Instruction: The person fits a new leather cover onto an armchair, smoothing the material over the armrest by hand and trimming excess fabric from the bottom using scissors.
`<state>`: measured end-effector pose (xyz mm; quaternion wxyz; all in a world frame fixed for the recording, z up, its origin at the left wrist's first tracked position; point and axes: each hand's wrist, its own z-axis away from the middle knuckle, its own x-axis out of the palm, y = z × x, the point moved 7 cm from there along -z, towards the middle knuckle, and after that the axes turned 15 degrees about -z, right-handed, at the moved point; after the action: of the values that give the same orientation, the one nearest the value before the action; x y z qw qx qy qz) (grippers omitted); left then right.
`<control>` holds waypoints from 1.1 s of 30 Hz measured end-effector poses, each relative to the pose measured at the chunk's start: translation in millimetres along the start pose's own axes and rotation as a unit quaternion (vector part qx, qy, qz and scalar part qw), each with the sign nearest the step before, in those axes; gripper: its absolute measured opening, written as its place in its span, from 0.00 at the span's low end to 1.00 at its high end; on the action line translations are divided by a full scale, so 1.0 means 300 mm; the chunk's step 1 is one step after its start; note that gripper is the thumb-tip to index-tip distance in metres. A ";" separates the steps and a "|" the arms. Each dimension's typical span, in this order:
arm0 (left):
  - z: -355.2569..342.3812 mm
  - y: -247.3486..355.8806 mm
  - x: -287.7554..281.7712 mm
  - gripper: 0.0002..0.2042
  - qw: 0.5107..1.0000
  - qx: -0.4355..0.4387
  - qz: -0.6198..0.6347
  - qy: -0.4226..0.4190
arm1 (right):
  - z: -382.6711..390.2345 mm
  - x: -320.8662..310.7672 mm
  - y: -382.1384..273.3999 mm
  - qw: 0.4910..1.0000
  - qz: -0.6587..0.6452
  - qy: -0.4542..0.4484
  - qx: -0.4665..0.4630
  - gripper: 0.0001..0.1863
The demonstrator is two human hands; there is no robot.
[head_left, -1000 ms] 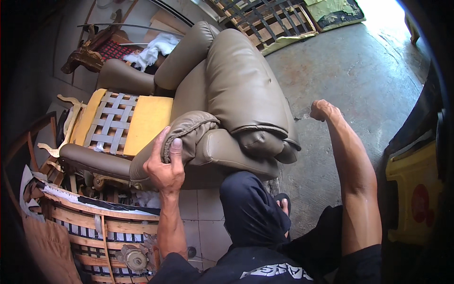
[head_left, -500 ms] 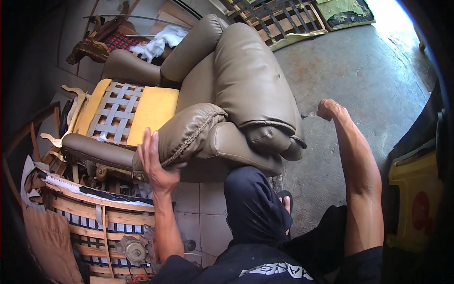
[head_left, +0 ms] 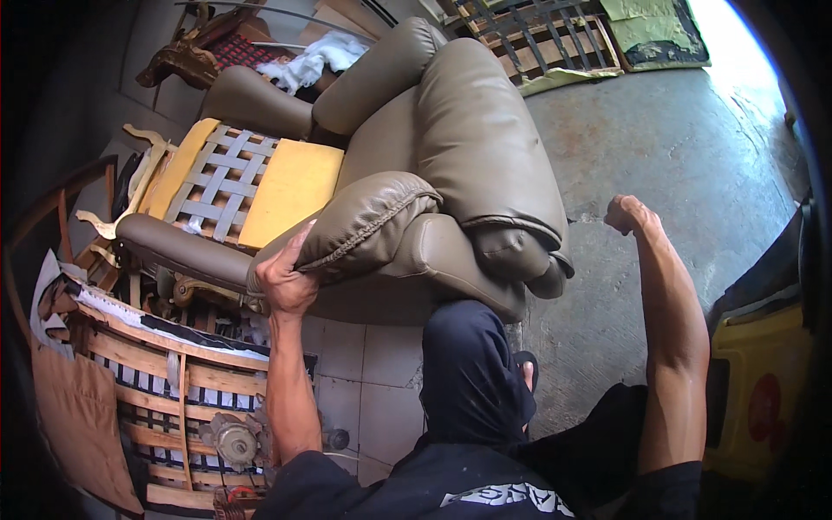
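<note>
A large tan leather armchair (head_left: 468,147) lies tipped on the floor in front of me, its seat stripped to grey webbing (head_left: 221,186) and a yellow foam pad (head_left: 290,191). My left hand (head_left: 284,279) grips the front end of the padded near armrest (head_left: 364,221). My right hand (head_left: 626,213) is a closed fist held out to the right above the concrete floor, apart from the chair and holding nothing. My dark-trousered knee (head_left: 472,373) presses against the underside of the chair below the armrest.
A stripped wooden chair frame (head_left: 156,390) with slats and striped webbing lies at lower left. A yellow plastic container (head_left: 758,390) stands at right. Wooden lattice frames (head_left: 537,39) lie at the back, and carved furniture with white cloth (head_left: 308,61) sits behind the armchair.
My left hand slid down from the top of the armrest to its front end. The armchair has shifted slightly in view; my right fist stays raised to the right.
</note>
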<state>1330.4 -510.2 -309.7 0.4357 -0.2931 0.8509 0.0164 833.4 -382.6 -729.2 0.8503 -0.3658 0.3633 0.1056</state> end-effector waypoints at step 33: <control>0.361 -0.517 0.016 0.44 0.977 -0.093 -0.145 -0.127 | 0.103 -0.010 -0.069 0.999 -0.025 -0.025 0.014 0.17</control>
<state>1487.2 -610.3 -345.0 0.5084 -0.4484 0.7319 0.0693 857.1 -375.5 -701.2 0.8666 -0.3601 0.3340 0.0884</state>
